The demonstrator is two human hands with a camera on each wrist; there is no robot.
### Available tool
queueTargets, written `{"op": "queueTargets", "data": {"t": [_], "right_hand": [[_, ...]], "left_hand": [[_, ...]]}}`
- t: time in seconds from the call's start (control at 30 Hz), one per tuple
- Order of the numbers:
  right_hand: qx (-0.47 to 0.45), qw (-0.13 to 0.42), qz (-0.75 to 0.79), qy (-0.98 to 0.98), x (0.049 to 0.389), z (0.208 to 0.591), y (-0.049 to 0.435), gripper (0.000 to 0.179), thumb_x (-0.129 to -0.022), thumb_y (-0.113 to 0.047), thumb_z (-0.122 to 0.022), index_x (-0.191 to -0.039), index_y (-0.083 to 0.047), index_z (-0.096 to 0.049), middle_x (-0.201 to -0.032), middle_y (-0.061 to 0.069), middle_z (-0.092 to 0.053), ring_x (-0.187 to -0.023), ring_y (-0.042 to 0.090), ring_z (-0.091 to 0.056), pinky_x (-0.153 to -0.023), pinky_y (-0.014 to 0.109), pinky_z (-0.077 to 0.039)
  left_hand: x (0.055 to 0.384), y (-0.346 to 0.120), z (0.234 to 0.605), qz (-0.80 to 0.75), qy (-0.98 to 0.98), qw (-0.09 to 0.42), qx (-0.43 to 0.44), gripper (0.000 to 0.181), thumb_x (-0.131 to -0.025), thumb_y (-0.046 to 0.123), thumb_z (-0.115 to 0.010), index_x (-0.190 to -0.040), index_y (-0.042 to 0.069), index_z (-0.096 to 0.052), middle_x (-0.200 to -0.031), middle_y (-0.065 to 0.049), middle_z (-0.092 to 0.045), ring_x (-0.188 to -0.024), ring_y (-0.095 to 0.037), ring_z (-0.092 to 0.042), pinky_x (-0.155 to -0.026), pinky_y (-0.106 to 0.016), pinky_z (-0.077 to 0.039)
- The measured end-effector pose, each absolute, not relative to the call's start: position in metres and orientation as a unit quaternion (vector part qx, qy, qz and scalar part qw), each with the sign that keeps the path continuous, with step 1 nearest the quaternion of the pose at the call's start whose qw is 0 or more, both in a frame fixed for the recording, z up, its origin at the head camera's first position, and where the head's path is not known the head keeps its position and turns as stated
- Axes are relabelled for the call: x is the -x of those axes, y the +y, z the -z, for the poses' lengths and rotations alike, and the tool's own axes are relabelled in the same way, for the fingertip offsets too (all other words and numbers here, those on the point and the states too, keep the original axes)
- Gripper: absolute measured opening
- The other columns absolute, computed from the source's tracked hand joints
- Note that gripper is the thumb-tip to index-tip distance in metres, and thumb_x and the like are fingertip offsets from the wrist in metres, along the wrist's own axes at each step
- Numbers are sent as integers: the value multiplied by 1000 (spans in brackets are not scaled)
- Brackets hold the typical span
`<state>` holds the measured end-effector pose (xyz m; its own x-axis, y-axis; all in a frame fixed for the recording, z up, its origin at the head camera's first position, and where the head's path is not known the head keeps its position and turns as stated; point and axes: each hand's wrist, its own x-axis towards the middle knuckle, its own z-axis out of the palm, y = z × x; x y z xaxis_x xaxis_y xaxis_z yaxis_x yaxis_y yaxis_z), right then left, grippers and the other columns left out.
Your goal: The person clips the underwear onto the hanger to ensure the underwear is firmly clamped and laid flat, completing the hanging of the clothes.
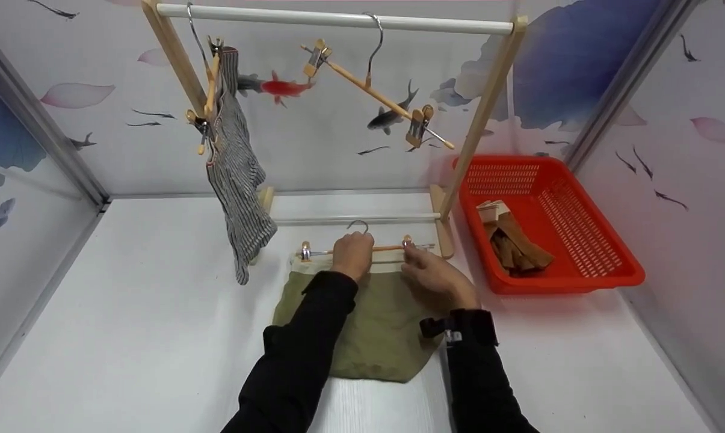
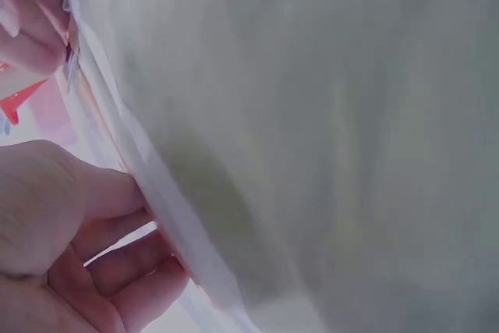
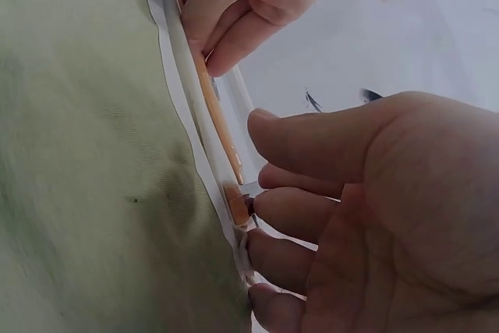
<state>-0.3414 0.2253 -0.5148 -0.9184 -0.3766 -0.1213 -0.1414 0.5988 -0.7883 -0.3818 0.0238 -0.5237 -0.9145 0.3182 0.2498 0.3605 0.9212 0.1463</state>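
An olive-green garment [image 1: 374, 325] with a cream waistband lies flat on the white table, attached to a wooden clip hanger [image 1: 387, 248]. My left hand [image 1: 353, 254] grips the hanger's bar near its metal hook, at the middle of the waistband. In the left wrist view, its thumb and fingers curl about the bar and cloth edge. At the right-hand clip [image 3: 238, 204] is my right hand [image 1: 437, 275]. Its fingertips are against the clip and waistband edge, while the thumb stands apart from them. The left-hand clip [image 1: 305, 251] sits on the waistband's other end.
A wooden rack with a white rail [image 1: 332, 18] stands behind. From it hang a striped garment [image 1: 236, 174] on one hanger and a bare clip hanger [image 1: 368, 90]. The red basket [image 1: 603, 240] at right holds a brown garment [image 1: 515, 240]. Printed panels wall the table.
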Motion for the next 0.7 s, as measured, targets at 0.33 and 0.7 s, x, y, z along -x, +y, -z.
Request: {"op": "queueTargets", "data": {"t": [0.33, 0.7], "right_hand": [[156, 100, 426, 886, 343, 507, 229, 61, -106, -15, -55, -156, 5, -26, -155, 26, -38, -143, 35, -37, -117, 51, -28], [102, 9, 408, 907, 335, 478, 243, 66, -104, -22, -59, -157, 3, -28, -162, 29, -22, -148, 44, -23, -117, 58, -23]], "left_hand": [[374, 17, 509, 113, -970, 88, 196, 11, -91, -4, -69, -82, 3, -70, -79, -14, -69, -77, -29, -69, -64, -41, -57], [377, 14, 484, 93, -951, 191, 225, 40, -94, -5, -62, -134, -8, -59, -101, -18, -72, -89, -33, -68, -75, -42, -57]]}}
